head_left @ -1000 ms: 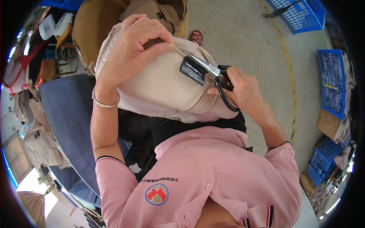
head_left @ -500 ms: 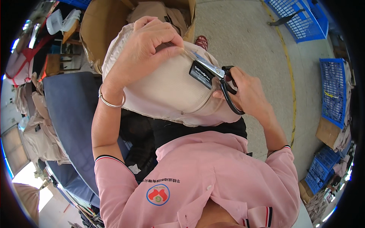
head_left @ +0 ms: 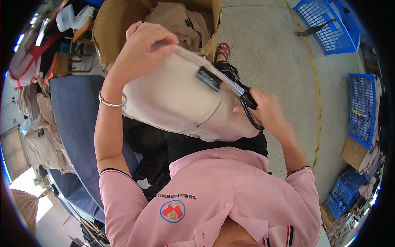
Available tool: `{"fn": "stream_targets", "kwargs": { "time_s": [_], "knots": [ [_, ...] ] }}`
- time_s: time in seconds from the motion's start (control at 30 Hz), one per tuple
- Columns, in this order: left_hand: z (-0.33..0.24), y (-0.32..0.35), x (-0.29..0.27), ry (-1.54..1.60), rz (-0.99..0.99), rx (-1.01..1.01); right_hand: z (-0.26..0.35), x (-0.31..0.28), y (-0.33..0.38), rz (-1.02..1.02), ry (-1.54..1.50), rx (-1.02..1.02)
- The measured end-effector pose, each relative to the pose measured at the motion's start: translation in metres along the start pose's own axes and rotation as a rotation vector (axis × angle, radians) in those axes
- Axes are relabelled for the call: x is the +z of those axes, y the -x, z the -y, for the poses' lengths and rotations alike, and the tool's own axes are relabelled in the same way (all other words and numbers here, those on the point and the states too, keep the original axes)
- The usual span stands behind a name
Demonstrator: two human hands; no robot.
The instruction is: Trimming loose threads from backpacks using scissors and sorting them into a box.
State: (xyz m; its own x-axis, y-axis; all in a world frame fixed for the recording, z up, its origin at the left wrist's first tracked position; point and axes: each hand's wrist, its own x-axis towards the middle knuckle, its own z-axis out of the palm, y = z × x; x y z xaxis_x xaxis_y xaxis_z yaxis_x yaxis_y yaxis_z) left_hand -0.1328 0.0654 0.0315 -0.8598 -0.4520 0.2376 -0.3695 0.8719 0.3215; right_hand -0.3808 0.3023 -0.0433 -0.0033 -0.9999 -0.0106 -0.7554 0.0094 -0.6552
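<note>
Across my lap lies a beige sewn fabric piece [head_left: 173,96] with rough edges and a black label [head_left: 209,79] stitched on it. My left hand [head_left: 150,43] is closed on its far edge and lifts it; the fingertips are partly hidden behind the cloth. In my right hand [head_left: 265,106] is a pair of scissors [head_left: 236,88] with black handles, my fingers in the loops. The blades point up and left along the fabric's right edge, beside the label. They look nearly closed, though the tips are hard to make out.
In front stands a large cardboard box [head_left: 113,35] with beige fabric pieces [head_left: 179,22] inside. Dark blue padded panels [head_left: 78,123] rise at my left. Blue plastic crates [head_left: 362,109] line the right side, beyond a yellow floor line [head_left: 316,94]. More beige pieces [head_left: 47,142] hang far left.
My left hand has moved left and slightly toward me, drawing the fabric with it. The fabric and label have shifted left and tilted. The scissors stay in my right hand, slightly lower.
</note>
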Motion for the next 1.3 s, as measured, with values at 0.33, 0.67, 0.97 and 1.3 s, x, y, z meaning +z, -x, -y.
{"fn": "stream_targets", "kwargs": {
  "time_s": [0.33,0.67,0.97,1.3],
  "knots": [
    [0.021,0.036,0.023,-0.043,-0.172,-0.268,-0.009,0.004,-0.016,0.108,-0.044,0.004],
    [-0.071,0.197,0.128,0.725,-1.062,-1.101,-0.033,0.033,0.01,0.15,-0.582,0.469],
    [-0.076,0.223,0.179,1.381,-0.921,-1.292,-0.014,0.04,0.014,0.025,-0.621,0.485],
    [-0.06,0.211,0.157,1.62,-0.973,-1.233,-0.005,0.05,0.019,-0.088,-0.611,0.495]
  ]
}}
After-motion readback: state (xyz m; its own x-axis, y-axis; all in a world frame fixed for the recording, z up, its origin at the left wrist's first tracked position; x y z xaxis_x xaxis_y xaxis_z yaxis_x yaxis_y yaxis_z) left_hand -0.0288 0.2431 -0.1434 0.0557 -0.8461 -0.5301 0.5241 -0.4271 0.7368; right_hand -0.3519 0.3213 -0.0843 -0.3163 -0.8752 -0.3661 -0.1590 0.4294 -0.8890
